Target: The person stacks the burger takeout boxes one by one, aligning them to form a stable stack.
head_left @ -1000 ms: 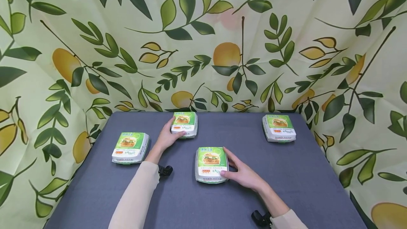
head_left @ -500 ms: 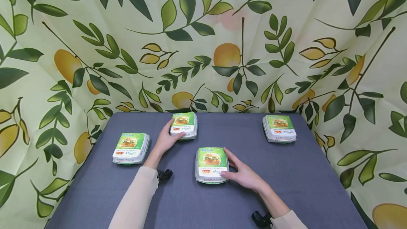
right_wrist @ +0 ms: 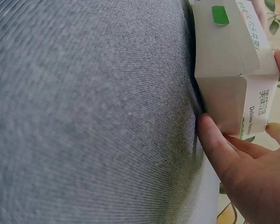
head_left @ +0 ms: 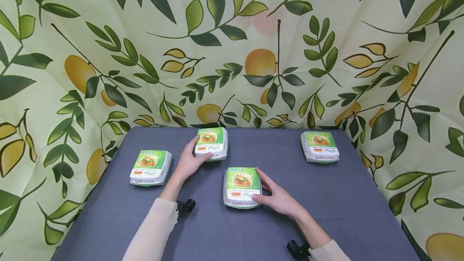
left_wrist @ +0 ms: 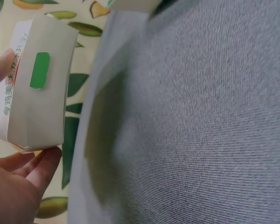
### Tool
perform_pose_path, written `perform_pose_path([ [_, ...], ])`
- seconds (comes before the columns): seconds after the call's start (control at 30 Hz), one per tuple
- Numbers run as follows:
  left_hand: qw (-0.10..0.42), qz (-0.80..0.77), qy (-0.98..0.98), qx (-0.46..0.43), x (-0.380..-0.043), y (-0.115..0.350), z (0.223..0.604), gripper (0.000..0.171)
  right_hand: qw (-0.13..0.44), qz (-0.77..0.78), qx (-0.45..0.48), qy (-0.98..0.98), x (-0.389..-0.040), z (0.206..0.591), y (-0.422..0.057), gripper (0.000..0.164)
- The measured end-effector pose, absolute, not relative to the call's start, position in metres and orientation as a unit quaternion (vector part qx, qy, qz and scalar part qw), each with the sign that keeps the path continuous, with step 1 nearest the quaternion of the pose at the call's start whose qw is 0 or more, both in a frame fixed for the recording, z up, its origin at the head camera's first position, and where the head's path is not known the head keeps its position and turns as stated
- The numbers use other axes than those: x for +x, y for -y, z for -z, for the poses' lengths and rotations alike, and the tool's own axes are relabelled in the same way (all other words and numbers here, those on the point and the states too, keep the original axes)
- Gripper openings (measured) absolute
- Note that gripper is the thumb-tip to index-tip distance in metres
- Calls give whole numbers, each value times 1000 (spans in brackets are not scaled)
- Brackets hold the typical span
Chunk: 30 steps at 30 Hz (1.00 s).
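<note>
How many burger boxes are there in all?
4: the leftmost box on the grey-blue cloth; the back-centre box, held by the left hand; the front box, held by the right hand; and the rightmost box. No others show.

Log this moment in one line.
left hand: holds far middle box, raised off cloth | right hand: grips near box | left box, right box: on cloth, untouched

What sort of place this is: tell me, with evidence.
Probably a staged tabletop set: a leaf-print fabric backdrop hangs behind and beside a cloth-covered table, and the four burger boxes look alike.
</note>
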<state>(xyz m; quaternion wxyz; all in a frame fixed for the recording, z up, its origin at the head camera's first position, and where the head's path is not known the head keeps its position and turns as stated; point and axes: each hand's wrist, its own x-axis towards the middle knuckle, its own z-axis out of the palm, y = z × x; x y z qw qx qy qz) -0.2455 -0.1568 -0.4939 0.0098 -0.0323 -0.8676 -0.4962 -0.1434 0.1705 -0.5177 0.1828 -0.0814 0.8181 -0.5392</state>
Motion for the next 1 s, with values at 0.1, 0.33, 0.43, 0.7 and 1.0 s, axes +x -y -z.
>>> perform_pose_path([
  [0.1,10,499,866,-38,-240,156,491,93,181,540,-79,-818,-143,518,-170,95],
  [0.33,17,504,862,-51,-229,155,486,94,177,543,-75,-818,-143,519,-171,94],
  [0.43,13,507,860,-52,-224,154,484,94,177,544,-74,-817,-143,519,-171,95],
  [0.7,4,524,850,-56,-212,151,479,92,179,546,-71,-815,-143,519,-172,94],
  [1.0,-7,529,846,-68,-197,148,481,90,182,549,-76,-812,-143,520,-171,94],
])
